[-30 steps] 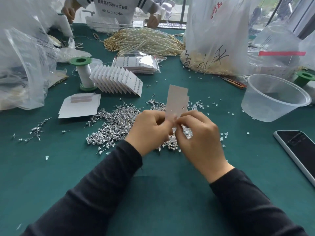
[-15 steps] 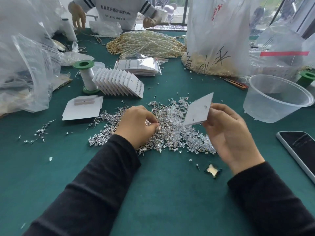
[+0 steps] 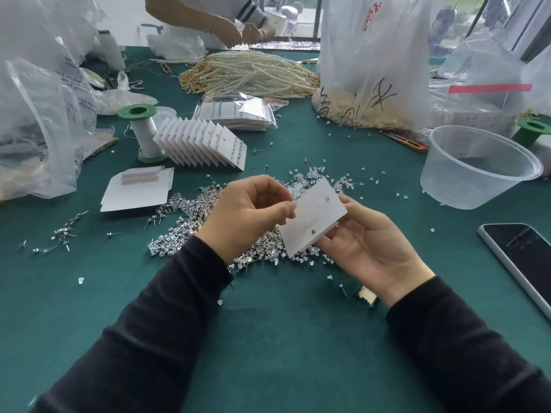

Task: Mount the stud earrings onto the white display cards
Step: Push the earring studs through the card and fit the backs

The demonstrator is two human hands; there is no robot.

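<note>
A white display card [image 3: 313, 216] is tilted above the green table, with one stud [image 3: 312, 232] set in it near its lower edge. My right hand [image 3: 369, 248] holds the card from beneath, palm up, thumb on its right edge. My left hand [image 3: 250, 213] has its thumb and forefinger pinched together at the card's left edge, on what seems to be a small stud earring mostly hidden by the fingertips. A heap of loose silver stud earrings [image 3: 190, 225] lies on the table under and left of my hands.
Clear earring backs [image 3: 310, 178] are scattered beyond the card. A fanned row of cards [image 3: 202, 141], a thread spool [image 3: 144, 129] and a flat card [image 3: 137, 189] lie to the left. A plastic tub [image 3: 477, 168] and phone [image 3: 521, 257] sit right. Another person [image 3: 208, 22] works opposite.
My left hand has left the stud heap and risen to the card's left edge with its fingertips pinched. My right hand has turned the card flatter and brought it toward the middle.
</note>
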